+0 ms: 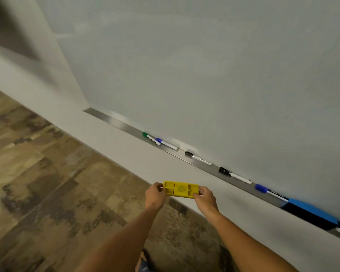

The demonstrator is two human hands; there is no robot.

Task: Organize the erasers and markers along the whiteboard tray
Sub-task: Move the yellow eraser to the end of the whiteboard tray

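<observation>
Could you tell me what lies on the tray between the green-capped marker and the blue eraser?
Head view: four markers, capped blue, black, black, blue, between green-capped marker and blue eraser.

A wood-patterned plank floor [37,173] in mottled browns ran beneath a plain white wall [126,154], meeting it along its base.

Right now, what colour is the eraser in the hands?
Yellow: the flat plastic eraser, clearest in the head view.
</observation>
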